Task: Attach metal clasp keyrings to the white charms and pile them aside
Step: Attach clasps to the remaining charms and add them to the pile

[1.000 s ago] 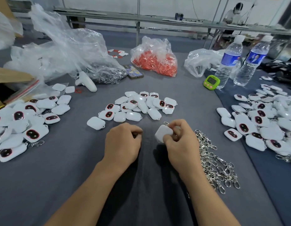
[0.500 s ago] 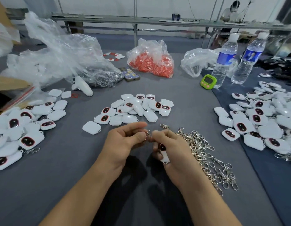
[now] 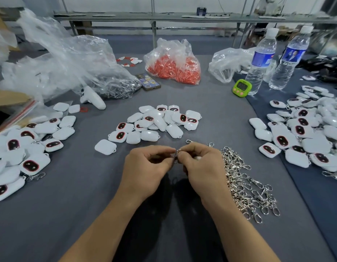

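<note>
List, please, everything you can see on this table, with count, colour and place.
Rounded plastic charms: three loose piles, white with dark ovals, centre, left, right.
Metal clasp keyrings: one heap, silver, beside right hand.
Plastic bag of small pieces: one, clear with orange contents, far centre.
Water bottles: two, clear with blue labels, far right.
Digital timer: one, green, near bottles.
Phone: one, dark, left of orange bag.
Table cloth: one, grey, underneath.
Left hand: centre front, pinching one silver ring.
Right hand: pinching same ring.
</note>
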Tool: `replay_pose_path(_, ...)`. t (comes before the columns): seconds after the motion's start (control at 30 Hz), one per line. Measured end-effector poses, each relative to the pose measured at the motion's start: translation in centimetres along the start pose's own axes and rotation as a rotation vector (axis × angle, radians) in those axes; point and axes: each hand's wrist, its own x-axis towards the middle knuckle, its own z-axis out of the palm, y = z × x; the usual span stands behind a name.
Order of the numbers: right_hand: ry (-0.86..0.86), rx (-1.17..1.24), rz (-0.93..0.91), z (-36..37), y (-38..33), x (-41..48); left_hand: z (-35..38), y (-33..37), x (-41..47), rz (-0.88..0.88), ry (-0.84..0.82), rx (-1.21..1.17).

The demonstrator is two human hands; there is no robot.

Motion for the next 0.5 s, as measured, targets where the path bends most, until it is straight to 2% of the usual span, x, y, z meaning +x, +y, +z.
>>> replay_pose_path(0.17, -0.03, -0.231, -0.105, -0.11, 0.26, -0.05, -0.02, 0.46, -0.15, 0.055, -0.011, 0.038)
replay_pose_path(0.5, -0.008, -0.29, -0.115, -0.56, 0.32, -0.09, 0.56, 0.81, -0.56, 0.133, 0.048, 0.332)
